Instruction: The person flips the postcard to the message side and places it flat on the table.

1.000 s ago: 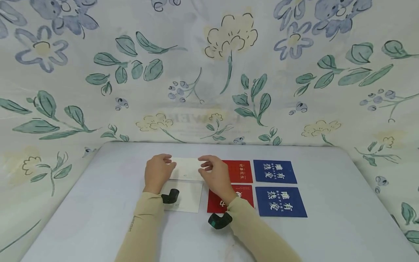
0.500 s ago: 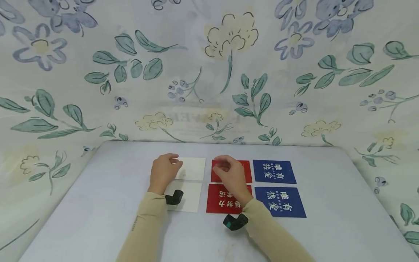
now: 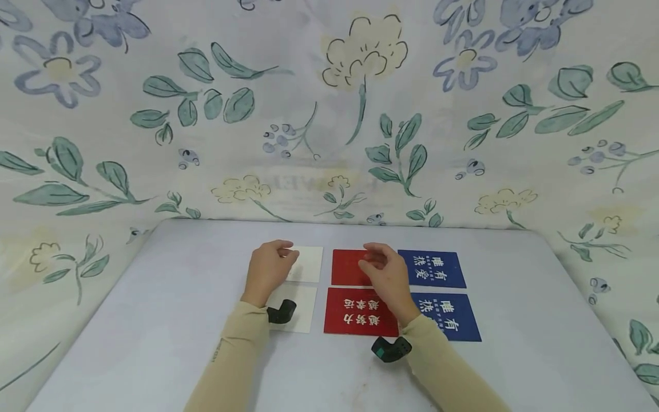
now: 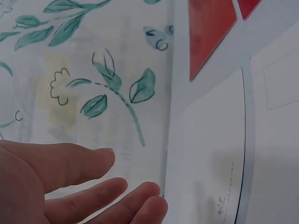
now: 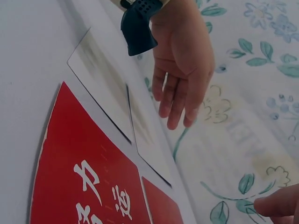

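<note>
My left hand [image 3: 270, 269] hovers over the left edge of the far white card [image 3: 310, 264], fingers loosely bent and holding nothing. Below it lies the near white card [image 3: 301, 306], partly covered by the wrist. My right hand [image 3: 387, 274] is over the gap between the far red card [image 3: 347, 267] and the far blue card [image 3: 437, 269], relaxed, with nothing in it. The near red card [image 3: 355, 313] and near blue card [image 3: 458, 320], both with white characters, lie in the front row. In the left wrist view the thumb and fingers [image 4: 93, 161] stand apart.
The cards lie flat in two rows on a white table [image 3: 154, 332]. A floral cloth [image 3: 329, 114] hangs behind the table's back edge. Each wrist wears a small dark camera [image 3: 391, 349].
My right hand has moved right, from the far white card across the red card to the blue one. My left hand has drifted slightly right. The cards stay in place.
</note>
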The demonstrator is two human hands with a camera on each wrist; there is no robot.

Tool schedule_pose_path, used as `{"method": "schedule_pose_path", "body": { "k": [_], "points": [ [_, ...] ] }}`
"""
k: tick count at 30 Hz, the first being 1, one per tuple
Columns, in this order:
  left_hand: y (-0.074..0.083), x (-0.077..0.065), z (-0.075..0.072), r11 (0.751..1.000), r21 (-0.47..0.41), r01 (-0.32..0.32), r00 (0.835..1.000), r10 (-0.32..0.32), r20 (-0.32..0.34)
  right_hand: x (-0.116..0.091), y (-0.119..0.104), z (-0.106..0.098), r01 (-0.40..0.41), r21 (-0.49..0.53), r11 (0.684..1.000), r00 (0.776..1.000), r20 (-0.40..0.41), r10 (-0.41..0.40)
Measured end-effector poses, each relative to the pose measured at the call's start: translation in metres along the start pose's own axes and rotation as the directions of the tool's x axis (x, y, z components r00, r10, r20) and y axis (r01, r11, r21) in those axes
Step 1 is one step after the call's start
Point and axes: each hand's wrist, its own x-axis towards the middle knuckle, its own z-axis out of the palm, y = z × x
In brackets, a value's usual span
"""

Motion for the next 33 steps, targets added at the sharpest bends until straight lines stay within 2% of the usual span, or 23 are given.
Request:
{"method": "schedule_pose_path", "body": {
  "k": [9, 15, 20, 25, 28, 33],
  "points": [
    [0.011, -0.004, 0.009, 1.0, -0.004, -0.002, 1.0, 0.002, 0.011, 0.006, 0.003, -0.017, -0.084, -0.082, 0.993, 0.996, 0.017, 0.086],
    [0.016, -0.006, 0.019, 0.999, -0.009, -0.043, 0.999, 0.043, 0.026, 0.012, 0.004, -0.028, -0.116, -0.158, 0.981, 0.992, 0.037, 0.124],
    [0.018, -0.01, 0.026, 0.998, -0.003, -0.065, 0.996, 0.065, 0.056, 0.013, 0.004, -0.03, -0.115, -0.238, 0.965, 0.99, 0.048, 0.13],
    [0.02, -0.012, 0.029, 0.997, -0.002, -0.072, 0.996, 0.072, 0.055, 0.014, 0.007, -0.03, -0.084, -0.284, 0.955, 0.993, 0.056, 0.104],
    [0.022, -0.012, 0.031, 0.997, -0.011, -0.075, 0.995, 0.076, 0.063, 0.015, 0.01, -0.031, -0.07, -0.329, 0.942, 0.993, 0.062, 0.096],
    [0.024, -0.013, 0.036, 0.997, -0.023, -0.077, 0.994, 0.079, 0.073, 0.016, 0.014, -0.034, -0.058, -0.456, 0.888, 0.99, 0.091, 0.111]
  ]
}}
